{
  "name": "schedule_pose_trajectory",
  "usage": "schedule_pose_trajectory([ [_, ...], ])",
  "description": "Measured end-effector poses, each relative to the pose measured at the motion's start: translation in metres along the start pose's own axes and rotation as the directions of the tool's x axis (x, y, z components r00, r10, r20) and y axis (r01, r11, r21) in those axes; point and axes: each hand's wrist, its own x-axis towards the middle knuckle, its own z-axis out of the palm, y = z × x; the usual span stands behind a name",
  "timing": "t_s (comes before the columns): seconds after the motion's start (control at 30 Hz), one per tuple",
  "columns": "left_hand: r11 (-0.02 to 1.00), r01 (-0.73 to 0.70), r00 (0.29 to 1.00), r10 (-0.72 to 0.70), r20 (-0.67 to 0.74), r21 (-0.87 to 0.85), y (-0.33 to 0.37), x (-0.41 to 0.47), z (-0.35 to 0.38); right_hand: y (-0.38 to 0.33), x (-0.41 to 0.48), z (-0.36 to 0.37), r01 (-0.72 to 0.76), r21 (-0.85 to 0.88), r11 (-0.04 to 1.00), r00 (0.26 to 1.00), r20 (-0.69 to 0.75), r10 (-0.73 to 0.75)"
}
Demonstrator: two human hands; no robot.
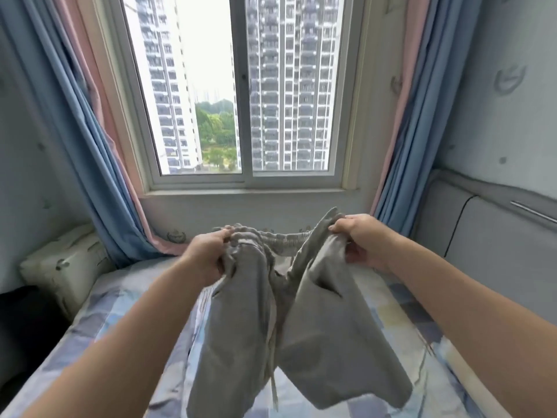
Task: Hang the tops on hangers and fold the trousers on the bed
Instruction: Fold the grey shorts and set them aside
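1. Grey trousers hang in mid-air above the checked bed, near centre, with the legs dangling and the drawstring trailing between them.
2. The left hand curls tightly round the left end of the bunched elastic waistband.
3. The right hand pinches the waistband's right end.
4. Far behind is a window with blue-and-pink curtains on either side; a padded headboard stands at right.

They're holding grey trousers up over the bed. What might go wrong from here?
The right hand pinches only an edge of the grey trousers, so that side could slip. The left hand bunches the waistband, so the garment hangs unevenly and the fold may come out crooked. The dangling drawstring might get trapped inside.
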Motion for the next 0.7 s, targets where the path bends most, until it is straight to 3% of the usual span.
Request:
schedule_pose_trajectory([
  [0.07,1.000,-0.021,0.993,0.024,0.117,-0.021,0.007,-0.015,0.025,-0.017,-0.008,0.011,0.010,0.051,0.999,0.994,0.113,-0.016],
  [0.17,0.994,-0.105,0.980,0.104,0.170,-0.005,0.013,-0.028,0.052,-0.031,-0.015,0.022,0.112,0.056,0.992,0.975,0.185,-0.121],
  [0.37,0.924,-0.253,0.930,0.151,0.336,0.287,0.012,-0.041,0.066,-0.037,-0.019,0.032,0.392,-0.135,0.910,0.911,0.197,-0.363],
  [0.5,0.936,-0.306,0.869,0.200,0.453,0.173,0.008,-0.042,0.063,-0.038,-0.029,0.035,0.533,-0.270,0.802,0.845,0.224,-0.486],
  [0.6,0.917,-0.373,0.869,0.291,0.401,0.141,0.002,-0.040,0.060,-0.034,-0.032,0.024,0.615,-0.137,0.777,0.787,0.178,-0.591],
  [0.7,0.920,-0.372,0.878,0.304,0.369,0.128,-0.001,-0.037,0.054,-0.010,-0.026,0.005,0.592,-0.220,0.776,0.798,0.026,-0.601],
])
